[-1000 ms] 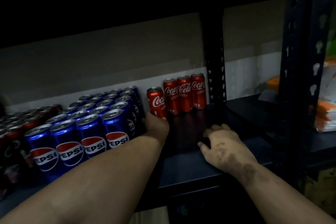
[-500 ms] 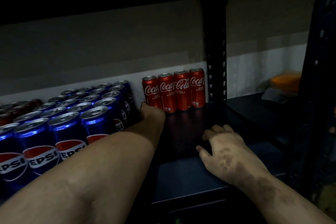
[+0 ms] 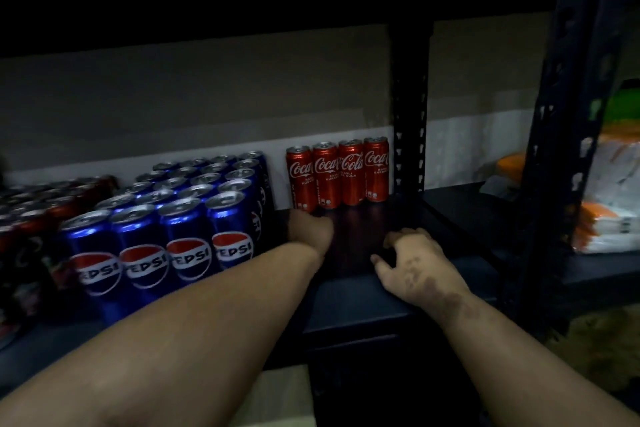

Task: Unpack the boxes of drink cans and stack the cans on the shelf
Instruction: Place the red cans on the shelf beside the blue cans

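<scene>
A row of red Coca-Cola cans (image 3: 337, 175) stands upright at the back of the dark shelf (image 3: 349, 302), against the wall and beside the black upright post (image 3: 410, 114). My left hand (image 3: 310, 228) reaches in just in front of the foot of the leftmost red can (image 3: 298, 178). Its fingers point at that can and I see nothing held in it. My right hand (image 3: 414, 263) rests palm down on the shelf board to the right, fingers loosely bent and holding nothing. A block of blue Pepsi cans (image 3: 187, 215) fills the shelf left of my left arm.
Dark red cans (image 3: 38, 208) stand at the far left of the shelf. The shelf above hangs low over the cans. Beyond the front post (image 3: 568, 135), the right bay holds white and orange packs (image 3: 609, 201). A pale cardboard surface (image 3: 280, 395) shows below the shelf edge.
My left hand set the red can it carried at the left end of the Coca-Cola row, then drew back a little from it. My right hand stayed on the shelf.
</scene>
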